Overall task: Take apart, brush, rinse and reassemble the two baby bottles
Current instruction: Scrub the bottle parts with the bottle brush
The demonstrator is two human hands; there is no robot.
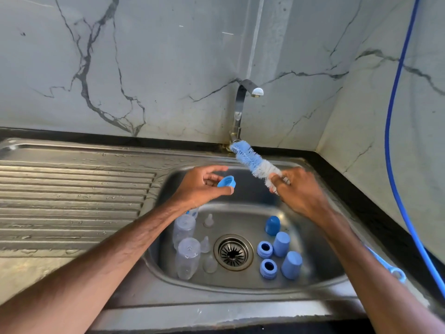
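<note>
Over the steel sink (pixel 320 283), my left hand (pixel 201 186) pinches a small blue cap (pixel 226 182) between thumb and fingers. My right hand (pixel 298 189) grips the blue-and-white bottle brush (pixel 252 161), whose bristles point up and left toward the tap. The brush's blue handle loop (pixel 397 273) sticks out past my right forearm. In the basin lie two clear bottles (pixel 186 256) at the left, clear teats (pixel 207 220) beside them, and at the right two blue rings (pixel 265 249) and three blue caps (pixel 281 244). The brush and the held cap are apart.
A steel tap (pixel 240 104) rises behind the basin, with no water visible. The ribbed draining board (pixel 72 201) lies to the left. The drain (pixel 233 252) sits mid-basin. A blue hose (pixel 395 116) hangs down the right wall.
</note>
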